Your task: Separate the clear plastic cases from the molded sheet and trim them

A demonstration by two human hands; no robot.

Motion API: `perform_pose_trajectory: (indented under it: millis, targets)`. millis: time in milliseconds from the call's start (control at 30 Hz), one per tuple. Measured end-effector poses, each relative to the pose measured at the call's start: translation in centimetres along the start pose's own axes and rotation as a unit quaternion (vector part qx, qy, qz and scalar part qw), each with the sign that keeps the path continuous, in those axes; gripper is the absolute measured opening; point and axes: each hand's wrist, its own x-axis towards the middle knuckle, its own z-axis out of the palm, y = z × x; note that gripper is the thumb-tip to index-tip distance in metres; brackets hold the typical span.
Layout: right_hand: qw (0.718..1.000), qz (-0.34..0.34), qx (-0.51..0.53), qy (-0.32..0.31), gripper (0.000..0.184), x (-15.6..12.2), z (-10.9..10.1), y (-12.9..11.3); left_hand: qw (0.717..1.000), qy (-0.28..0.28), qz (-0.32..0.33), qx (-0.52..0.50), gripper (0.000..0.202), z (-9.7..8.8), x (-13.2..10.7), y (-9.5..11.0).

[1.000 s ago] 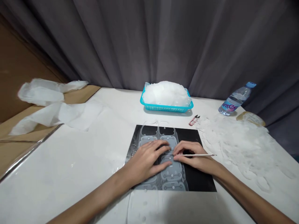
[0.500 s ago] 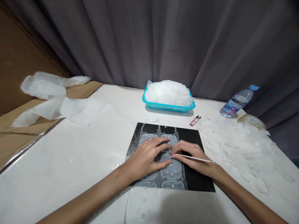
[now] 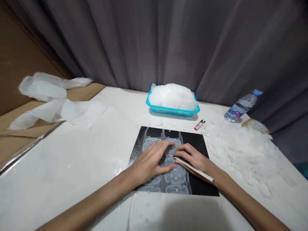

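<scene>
A translucent moulded sheet with rounded, panel-like shapes lies over a black mat, and its near end runs onto the white table. My left hand rests on the sheet, thumb and fingers apart, grasping nothing. Close to its right, my right hand pinches a thin white stick-like tool. The tool's front end is at the sheet between the two hands; its very tip is hidden by the fingers, and its back end reaches toward the right wrist.
Behind the mat stands a blue basket heaped with white translucent pieces. Thread snips lie right of it. Farther right are a pile of clear scraps, a water bottle and a tape roll. White film overlaps cardboard at left.
The tool's back end has tipped downward and now shows more broadly. My right hand has shifted slightly left, and my left fingers have drawn in and curled a little more.
</scene>
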Motion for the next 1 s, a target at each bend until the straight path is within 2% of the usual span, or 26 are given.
perform_pose_trajectory:
  millis: [100,167,233,300,367,467,533,600,667,733,833,933,1000]
  targets:
    - [0.994,-0.044,-0.097,-0.003,0.028,0.0,0.2,0.1,1.000,0.007,-0.015,-0.018,0.076,0.1,-0.1,-0.5]
    - [0.991,-0.070,-0.118,-0.001,0.024,0.0,0.4,0.0,1.000,0.007,-0.027,-0.015,0.090,0.4,-0.1,-0.9]
    - [0.992,-0.068,-0.104,0.000,0.019,0.3,0.4,0.2,0.999,-0.005,-0.037,-0.005,0.099,0.6,0.0,-1.2]
    - [0.996,-0.030,-0.072,0.033,0.014,1.1,-0.3,1.2,0.999,-0.022,-0.043,0.007,0.102,0.6,0.1,-1.3]
    - [0.992,0.049,-0.051,0.107,0.017,2.2,-1.9,3.3,0.998,-0.041,-0.045,0.016,0.105,0.4,0.1,-1.2]
    - [0.956,0.156,-0.082,0.233,0.027,4.1,-5.8,7.2,0.997,-0.056,-0.046,0.020,0.106,0.0,0.1,-0.9]
    - [0.941,0.196,-0.087,0.262,0.024,5.2,-8.5,8.7,0.997,-0.052,-0.049,0.014,0.108,-0.2,0.1,-0.8]
    - [0.944,0.209,-0.074,0.242,0.022,5.6,-10.2,8.5,0.998,-0.041,-0.050,0.006,0.108,-0.3,0.0,-0.7]
    - [0.956,0.204,-0.065,0.200,0.020,5.3,-10.5,7.3,0.998,-0.026,-0.049,0.000,0.105,-0.3,0.0,-0.6]
    - [0.970,0.171,-0.091,0.144,0.019,4.4,-9.4,5.8,0.999,-0.011,-0.047,-0.009,0.101,-0.4,-0.1,-0.5]
    - [0.982,0.101,-0.151,0.057,0.024,2.3,-6.5,4.5,0.999,0.017,-0.040,-0.020,0.090,-1.0,-0.3,-0.5]
    - [0.986,0.068,-0.153,0.006,0.029,0.0,-4.2,3.7,0.999,0.044,-0.025,-0.001,0.079,-2.2,-0.7,-0.8]
    - [0.986,0.065,-0.154,-0.014,0.035,-1.0,-3.6,3.2,0.999,0.035,-0.018,0.018,0.068,-3.0,-0.9,-0.9]
